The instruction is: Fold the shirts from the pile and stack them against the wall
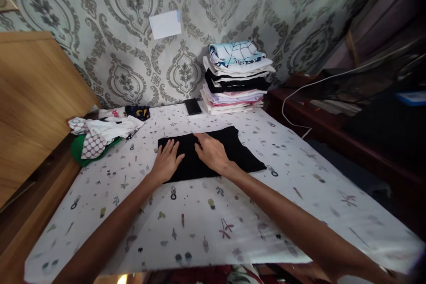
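A black folded garment [189, 157] lies flat across the middle of the patterned white sheet [186, 213]. On its left end rests my left hand [167, 161], palm down with the fingers spread. My right hand [211, 153] lies on the garment near its middle, fingers stretched out and the thumb side toward the left hand. Neither hand grips the cloth. The garment's right end narrows to a pointed corner beyond my right wrist.
Behind stands a tall stack of folded clothes [236, 80], with a black phone-like object [193, 106] beside it. Rumpled clothes [106, 131] lie at the left near a wooden panel [40, 106]. A white cable [286, 102] hangs over the dark furniture [293, 115] at right.
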`<state>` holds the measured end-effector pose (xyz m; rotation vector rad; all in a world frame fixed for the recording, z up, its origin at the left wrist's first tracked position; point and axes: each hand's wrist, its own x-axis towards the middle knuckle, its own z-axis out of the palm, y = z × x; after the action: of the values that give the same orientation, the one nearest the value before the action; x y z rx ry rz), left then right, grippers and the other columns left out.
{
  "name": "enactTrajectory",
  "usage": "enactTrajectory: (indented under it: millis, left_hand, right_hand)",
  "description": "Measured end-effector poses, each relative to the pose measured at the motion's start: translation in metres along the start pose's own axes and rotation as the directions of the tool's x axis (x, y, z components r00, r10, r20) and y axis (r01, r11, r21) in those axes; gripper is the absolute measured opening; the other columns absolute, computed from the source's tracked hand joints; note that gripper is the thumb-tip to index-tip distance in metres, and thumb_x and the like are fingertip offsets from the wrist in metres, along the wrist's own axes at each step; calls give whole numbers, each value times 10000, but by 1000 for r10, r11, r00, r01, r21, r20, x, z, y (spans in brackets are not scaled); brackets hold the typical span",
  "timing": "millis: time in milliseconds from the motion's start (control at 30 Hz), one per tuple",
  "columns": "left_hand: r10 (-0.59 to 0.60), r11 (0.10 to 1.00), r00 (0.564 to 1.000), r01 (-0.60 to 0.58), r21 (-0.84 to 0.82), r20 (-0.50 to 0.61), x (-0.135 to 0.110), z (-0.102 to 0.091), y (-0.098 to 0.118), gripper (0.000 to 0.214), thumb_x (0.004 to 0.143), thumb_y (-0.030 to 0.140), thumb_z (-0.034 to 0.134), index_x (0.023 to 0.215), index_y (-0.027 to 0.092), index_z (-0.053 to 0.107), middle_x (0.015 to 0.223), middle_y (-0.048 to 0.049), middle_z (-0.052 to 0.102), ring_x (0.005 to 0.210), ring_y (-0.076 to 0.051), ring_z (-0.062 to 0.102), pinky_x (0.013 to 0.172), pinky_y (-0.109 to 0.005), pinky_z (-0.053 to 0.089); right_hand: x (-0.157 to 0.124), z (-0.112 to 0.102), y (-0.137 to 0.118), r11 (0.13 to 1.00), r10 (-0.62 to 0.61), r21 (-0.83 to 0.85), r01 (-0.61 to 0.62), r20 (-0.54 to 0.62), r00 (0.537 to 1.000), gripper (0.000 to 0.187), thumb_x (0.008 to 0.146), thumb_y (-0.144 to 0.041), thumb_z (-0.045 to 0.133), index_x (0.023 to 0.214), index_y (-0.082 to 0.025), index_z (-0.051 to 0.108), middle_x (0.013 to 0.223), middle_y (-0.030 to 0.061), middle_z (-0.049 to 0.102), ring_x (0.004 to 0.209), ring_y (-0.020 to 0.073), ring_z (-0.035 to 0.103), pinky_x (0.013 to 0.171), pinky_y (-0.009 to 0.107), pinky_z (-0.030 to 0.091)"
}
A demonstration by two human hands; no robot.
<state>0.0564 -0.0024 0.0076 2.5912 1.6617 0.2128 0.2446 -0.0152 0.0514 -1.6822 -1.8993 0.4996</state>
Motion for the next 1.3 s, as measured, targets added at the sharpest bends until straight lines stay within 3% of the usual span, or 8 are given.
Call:
enactTrajectory:
  millis: [167, 433, 600, 733, 867, 967, 1067, 1300]
  left_hand:
    - [35, 998, 999, -35, 47, -13, 15, 1, 0, 532, 1036, 330, 280, 1504, 104, 394, 1597, -154, 343, 1509, -260, 260, 1220, -525, 217]
    - [-203, 979, 978, 204, -13, 39, 32, 7, -50, 555, 1033, 399, 262, 1514, 146, 376, 1611, -159, 308, 1514, -277, 241, 1195, -579, 223]
    - [-239, 940, 965, 204, -274, -104, 28, 14, -70, 555, 988, 365, 399, 1464, 81, 415, 1565, -236, 373, 1489, -315, 297, 1208, -553, 212]
    - [-380, 725, 911, 185, -664, -162, 9, 12, -70, 604, 919, 320, 542, 1475, 160, 370, 1527, -210, 439, 1378, -279, 484, 1146, -464, 387]
    - [-565, 303, 819, 319, -898, 101, -10, -6, -66, 542, 869, 326, 644, 1356, 171, 463, 1361, -193, 591, 1170, -228, 651, 927, -340, 556]
    - [-459, 54, 826, 395, -917, 329, -16, -21, -59, 383, 787, 333, 734, 1095, 141, 612, 1079, -143, 720, 869, -196, 728, 661, -263, 581]
    - [-312, -56, 842, 447, -893, 441, -16, -27, -47, 328, 678, 302, 809, 916, 128, 665, 851, -91, 749, 692, -183, 712, 562, -246, 549]
    - [-341, -93, 902, 250, -964, 266, -29, -55, -25, 486, 552, 286, 867, 977, 122, 698, 891, -77, 779, 829, -224, 738, 725, -269, 577]
  right_hand:
    - [1, 38, -4, 939, -258, -224, 262, 49, 965, 456, 977, -191, 367, 1385, -132, 561, 1453, 163, 541, 1356, 260, 483, 1120, 423, 391]
    - [2, 68, 9, 955, -201, -195, 222, 120, 972, 533, 1000, -314, 416, 1469, -66, 463, 1562, 189, 395, 1505, 256, 266, 1235, 453, 173]
    - [1, 62, 9, 980, -188, -40, 193, 111, 976, 515, 958, -273, 510, 1455, -141, 492, 1565, 159, 404, 1505, 262, 265, 1239, 459, 155]
    - [5, 47, 13, 979, -205, 3, 205, 70, 976, 522, 945, -232, 500, 1456, -124, 475, 1573, 172, 389, 1505, 267, 262, 1230, 485, 172]
    - [17, 29, 21, 992, -111, 64, 111, -4, 994, 473, 982, -244, 435, 1440, -142, 495, 1537, 155, 451, 1464, 255, 350, 1209, 445, 245]
    - [23, 26, 29, 982, 21, 187, -19, -6, 1000, 464, 1002, -248, 387, 1437, -128, 496, 1488, 159, 509, 1394, 247, 455, 1169, 403, 326]
    - [23, 30, 34, 970, 61, 236, -53, -25, 998, 458, 1008, -230, 360, 1429, -119, 500, 1465, 151, 534, 1366, 232, 486, 1163, 382, 336]
    - [23, 37, 20, 954, 59, 296, -53, -12, 998, 440, 1018, -266, 358, 1410, -154, 523, 1463, 116, 546, 1371, 209, 482, 1172, 358, 323]
